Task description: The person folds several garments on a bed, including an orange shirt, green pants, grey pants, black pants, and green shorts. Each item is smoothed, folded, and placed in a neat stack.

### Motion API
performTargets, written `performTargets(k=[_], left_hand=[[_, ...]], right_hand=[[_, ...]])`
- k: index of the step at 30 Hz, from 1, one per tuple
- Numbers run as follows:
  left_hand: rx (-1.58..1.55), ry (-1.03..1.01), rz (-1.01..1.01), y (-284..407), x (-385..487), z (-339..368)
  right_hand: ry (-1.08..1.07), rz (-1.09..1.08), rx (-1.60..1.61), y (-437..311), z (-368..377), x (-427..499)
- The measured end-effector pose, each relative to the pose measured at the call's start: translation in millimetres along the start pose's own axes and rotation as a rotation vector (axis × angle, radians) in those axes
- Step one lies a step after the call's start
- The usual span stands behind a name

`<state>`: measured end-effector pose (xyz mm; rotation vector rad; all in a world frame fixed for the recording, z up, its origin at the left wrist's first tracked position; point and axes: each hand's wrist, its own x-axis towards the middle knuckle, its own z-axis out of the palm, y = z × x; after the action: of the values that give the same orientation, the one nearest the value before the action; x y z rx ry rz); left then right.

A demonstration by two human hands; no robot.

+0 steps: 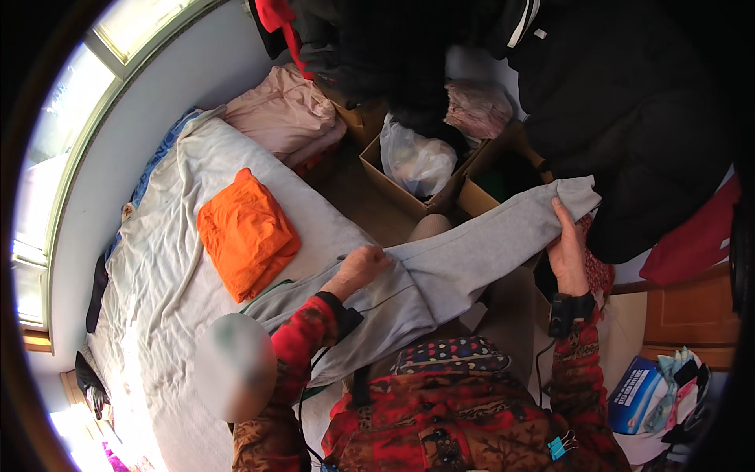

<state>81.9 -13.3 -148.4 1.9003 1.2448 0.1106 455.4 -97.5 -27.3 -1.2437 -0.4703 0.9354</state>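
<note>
A light grey knit garment [472, 248] lies across my lap and over the bed's edge, one long sleeve or leg stretched out to the right. My left hand [361, 268] is closed on the cloth near its middle. At the cuffed end, my right hand [567, 251] holds the fabric, with the thumb on top and the other fingers mostly hidden beneath it. A folded orange garment [248, 236] rests on the bed to the left of my left hand. Part of the grey garment is hidden behind my left forearm.
A white sheet [159, 283] covers the bed. Beyond my knees, a cardboard box [392, 192] holds a white plastic bag [416, 162]. Folded pink bedding [283, 112] lies at the bed's far corner. Dark clothes [613, 112] hang at upper right; a blue box [634, 392] stands at lower right.
</note>
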Motion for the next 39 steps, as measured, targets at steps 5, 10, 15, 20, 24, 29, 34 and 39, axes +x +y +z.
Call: performTargets(k=[5, 10, 15, 20, 24, 29, 34, 39], left_hand=[[-0.201, 0.166, 0.034, -17, 25, -8], [-0.018, 0.103, 0.082, -17, 32, 4], [-0.018, 0.045, -0.030, -15, 20, 5], [-0.321, 0.128, -0.074, -23, 19, 1], [-0.287, 0.115, -0.114, -24, 22, -1], [-0.199, 0.085, -0.124, -19, 23, -6], [-0.203, 0.149, -0.099, -18, 23, -5], [-0.198, 0.268, -0.065, -23, 27, -8]], right_hand=[[-0.053, -0.006, -0.085, 2, 5, -10], [-0.090, -0.033, -0.197, 12, 7, -11], [-0.154, -0.045, -0.640, 47, -17, 16], [-0.156, 0.202, -1.095, 89, -40, 12], [-0.511, -0.072, -1.102, 82, -17, -12], [-1.253, 0.149, -0.764, 69, 50, -56], [-1.337, -0.137, -1.000, 76, 93, -77], [-1.375, -0.049, -0.944, 65, 94, -82]])
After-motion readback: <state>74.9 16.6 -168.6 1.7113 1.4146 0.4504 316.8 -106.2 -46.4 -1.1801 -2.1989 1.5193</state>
